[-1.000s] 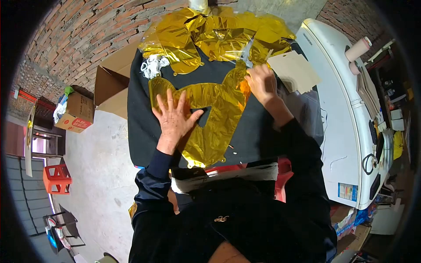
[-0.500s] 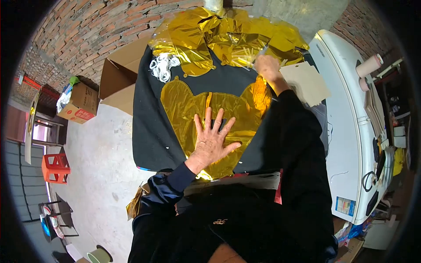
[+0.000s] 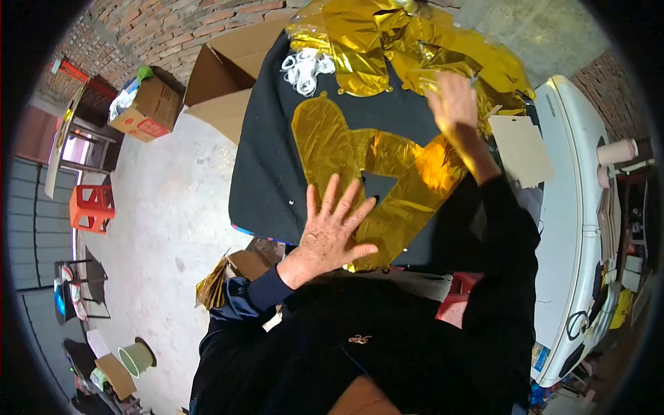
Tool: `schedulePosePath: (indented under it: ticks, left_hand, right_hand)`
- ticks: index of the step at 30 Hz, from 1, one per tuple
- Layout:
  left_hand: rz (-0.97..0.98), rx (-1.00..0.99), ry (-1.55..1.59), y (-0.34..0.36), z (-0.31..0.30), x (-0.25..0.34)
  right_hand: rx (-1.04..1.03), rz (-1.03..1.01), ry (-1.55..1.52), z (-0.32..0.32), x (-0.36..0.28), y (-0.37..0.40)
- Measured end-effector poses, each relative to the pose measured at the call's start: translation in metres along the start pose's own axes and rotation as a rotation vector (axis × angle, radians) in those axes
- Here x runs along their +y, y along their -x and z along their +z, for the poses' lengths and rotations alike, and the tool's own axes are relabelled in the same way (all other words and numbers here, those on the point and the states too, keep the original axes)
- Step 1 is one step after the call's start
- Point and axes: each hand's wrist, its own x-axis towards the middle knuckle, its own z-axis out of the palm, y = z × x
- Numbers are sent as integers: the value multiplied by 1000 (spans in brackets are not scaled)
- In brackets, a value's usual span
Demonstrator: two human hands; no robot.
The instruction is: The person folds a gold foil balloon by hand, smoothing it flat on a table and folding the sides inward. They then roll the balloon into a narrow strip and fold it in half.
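My left hand (image 3: 330, 232) lies flat with its fingers spread on the lower left part of a flat, uninflated gold foil balloon (image 3: 319, 135). The balloon has small tabs at its edge and a cut-out that shows the black cloth beneath. My right hand (image 3: 456, 104) is over the far right, beside thin pale straws (image 3: 427, 77) and a heap of gold foil balloons (image 3: 356, 62). Motion blurs its fingers, so whether they hold anything does not show. Below that wrist the balloon's right part shines orange.
Black cloth (image 3: 266, 187) covers the table. A bundle of white string (image 3: 304, 70) and a beige card (image 3: 522, 149) lie on it. An open cardboard box (image 3: 221, 83) stands at the left, a white freezer (image 3: 564, 228) at the right, a red stool (image 3: 92, 207) on the floor.
The view has shifted, and the foil balloon lies more turned. My left hand has moved toward its lower left edge, still spread. My right hand stays by the straws, now more blurred.
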Motion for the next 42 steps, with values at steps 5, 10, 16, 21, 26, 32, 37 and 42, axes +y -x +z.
schedulePosePath:
  ticks: [5, 10, 16, 21, 26, 32, 37, 42]
  left_hand:
    - [-179, 16, -119, 19, 0, -22]
    - [-185, 100, -45, 23, -1, -27]
    - [-301, 229, -162, 20, -2, -57]
    - [-317, 304, -229, -6, 4, -63]
    - [-312, 273, -265, 0, 17, -62]
    - [-627, 253, -400, 46, 3, -112]
    - [-945, 279, 12, 61, -15, -136]
    - [-1038, 287, 127, 70, -21, -172]
  right_hand:
    - [-233, -238, -178, -47, -80, 87]
    - [-415, -59, -75, -38, -61, 138]
    - [-416, -92, -81, -40, -48, 142]
    - [-429, -87, -72, -38, -48, 145]
    - [-447, -110, -68, -36, -45, 145]
    - [-481, -120, -14, -42, -50, 142]
    - [-495, -94, -66, -43, -52, 140]
    - [-418, -130, -130, -40, -57, 138]
